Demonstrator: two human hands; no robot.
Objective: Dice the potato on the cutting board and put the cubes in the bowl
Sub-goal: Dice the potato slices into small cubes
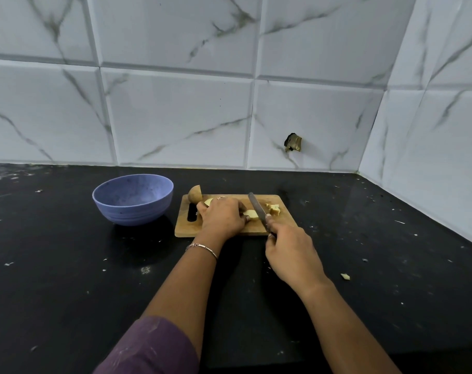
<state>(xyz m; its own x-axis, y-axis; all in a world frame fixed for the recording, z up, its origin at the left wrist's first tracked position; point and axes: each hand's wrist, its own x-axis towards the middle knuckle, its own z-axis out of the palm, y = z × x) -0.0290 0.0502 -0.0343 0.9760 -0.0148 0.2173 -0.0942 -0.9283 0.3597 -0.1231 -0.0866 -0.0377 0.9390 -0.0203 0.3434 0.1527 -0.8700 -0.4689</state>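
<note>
Counter [67, 265]: black, carries everything.
Bowl [132, 209]: blue, stands left of the board, apart from both hands.
Cutting board [186, 229]: wooden, lies under the left hand.
Left hand [222, 217]: fingers curled down over the potato piece, pinning it.
Right hand [291, 255]: wrapped round the knife handle at the board's near right corner.
Knife [256, 207]: blade slants across the board, against the potato piece.
Potato half [195, 193]: at the board's far left corner, just beyond the left hand.
Potato piece [251, 214]: pale end juts from the left fingertips.
Cubes [273, 208]: just right of the blade.

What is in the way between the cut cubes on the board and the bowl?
The left hand, holding a potato piece, and the knife stand between the cubes and the bowl; a potato half sits at the board's far left corner.
</note>
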